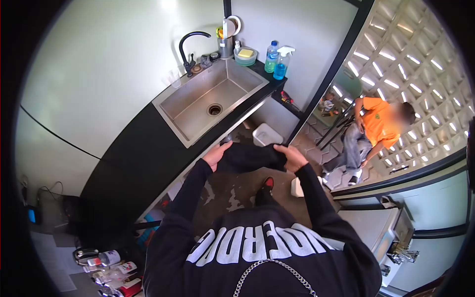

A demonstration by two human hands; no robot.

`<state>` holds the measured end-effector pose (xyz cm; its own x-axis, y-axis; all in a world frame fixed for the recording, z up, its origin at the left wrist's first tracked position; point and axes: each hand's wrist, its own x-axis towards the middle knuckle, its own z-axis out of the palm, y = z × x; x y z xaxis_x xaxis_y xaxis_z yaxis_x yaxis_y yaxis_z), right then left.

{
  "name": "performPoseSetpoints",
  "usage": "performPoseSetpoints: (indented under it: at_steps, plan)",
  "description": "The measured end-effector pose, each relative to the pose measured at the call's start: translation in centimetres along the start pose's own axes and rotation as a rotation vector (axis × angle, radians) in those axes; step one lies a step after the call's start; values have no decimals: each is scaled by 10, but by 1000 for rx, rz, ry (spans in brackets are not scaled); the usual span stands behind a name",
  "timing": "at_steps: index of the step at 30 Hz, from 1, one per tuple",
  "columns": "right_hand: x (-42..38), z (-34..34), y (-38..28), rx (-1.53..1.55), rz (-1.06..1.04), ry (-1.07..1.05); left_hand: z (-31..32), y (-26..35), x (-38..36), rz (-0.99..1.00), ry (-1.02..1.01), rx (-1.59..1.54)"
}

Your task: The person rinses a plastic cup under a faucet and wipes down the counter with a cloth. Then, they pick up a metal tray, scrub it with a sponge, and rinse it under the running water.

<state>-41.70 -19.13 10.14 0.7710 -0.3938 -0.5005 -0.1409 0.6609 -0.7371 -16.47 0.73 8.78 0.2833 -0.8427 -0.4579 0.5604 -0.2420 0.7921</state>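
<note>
A dark cloth (251,157) is stretched between my two hands, in front of the sink's counter edge and above the floor. My left hand (216,155) grips its left end, with the thumb on top. The opposite end is pinched by my right hand (293,157), fingers closed around the fabric. The steel sink (198,110) lies beyond my hands to the upper left, with a bare basin and a round drain.
A black faucet (188,52) rises behind the sink. A sponge tub (245,58), a clear bottle (271,58) and a blue spray bottle (281,67) stand on the counter. A white bin (267,135) is below. Through the doorway, a person (381,121) in orange sits bent forward.
</note>
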Motion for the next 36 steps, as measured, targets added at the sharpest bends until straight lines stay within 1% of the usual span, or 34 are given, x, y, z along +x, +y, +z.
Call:
performPoseSetpoints:
  at_steps: [1, 2, 3, 4, 5, 7, 8, 9, 11, 12, 13, 15, 17, 19, 21, 22, 23, 25, 26, 27, 28, 29, 30, 31, 32, 33, 34, 35, 36]
  plan:
    - [15, 4, -11, -7, -51, -53, -3, 10, 5, 35, 28, 53]
    - [26, 6, -22, -63, -184, -58, -4, 19, 8, 174, 49, 4]
    - [21, 22, -47, -119, -326, -59, 14, 43, -7, 317, 62, -42]
    - [12, 32, -71, -207, -497, -151, 30, 64, -20, 524, 66, -19]
    - [-2, 44, -99, -195, -511, -151, 36, 82, -29, 606, 35, 40]
    - [-20, 57, -143, -591, -762, -160, 33, 103, -29, 735, 89, 368]
    - [-11, 49, -158, -623, -775, -216, 49, 117, -30, 795, 113, 375]
    - [-4, 48, -179, -802, -920, -276, 48, 118, -22, 790, 123, 371]
    - [22, 38, -210, -839, -1077, -446, 42, 133, 2, 828, 50, 433]
    - [24, 34, -221, -920, -1055, -380, 52, 142, 7, 925, -21, 449]
    - [27, 31, -233, -920, -1000, -363, 45, 144, 21, 918, 52, 581]
    - [38, 26, -250, -767, -911, -376, 43, 156, 29, 870, 92, 514]
    - [52, 24, -275, -753, -783, -386, 39, 173, 31, 887, 132, 508]
    - [74, 31, -296, -724, -768, -456, 44, 199, 28, 933, 193, 520]
    - [103, 40, -308, -554, -742, -543, 32, 215, 35, 888, 213, 362]
    - [124, 47, -301, -354, -650, -651, 39, 224, 35, 867, 145, 284]
    - [138, 58, -290, -355, -629, -677, 34, 217, 41, 867, 177, 277]
    - [154, 71, -255, 209, -223, -684, 6, 189, 63, 803, 206, -64]
    - [187, 59, -217, 119, -256, -666, -11, 163, 74, 640, 260, -211]
    - [226, 43, -168, 32, -292, -644, 16, 155, 64, 505, 330, -493]
    - [244, 34, -116, -220, -436, -557, 2, 116, 74, 385, 99, -925]
    - [252, 35, -80, -466, -576, -455, 23, 110, 77, 315, 364, -1000]
    - [255, 42, -75, -456, -566, -449, -13, 59, 98, 338, -142, -1122]
    - [260, 46, -76, -752, -657, -508, -17, 57, 102, 328, -141, -1125]
    - [263, 49, -79, -1057, -737, -558, -17, 56, 108, 356, -55, -1097]
    - [267, 50, -83, -1066, -729, -544, -19, 56, 112, 383, 25, -1069]
    - [273, 51, -90, -1143, -892, -486, -26, 72, 111, 365, -32, -1075]
    - [279, 52, -98, -1219, -1056, -429, -32, 89, 111, 443, -26, -1013]
    - [287, 53, -108, -1234, -1050, -419, -43, 107, 110, 455, -34, -934]
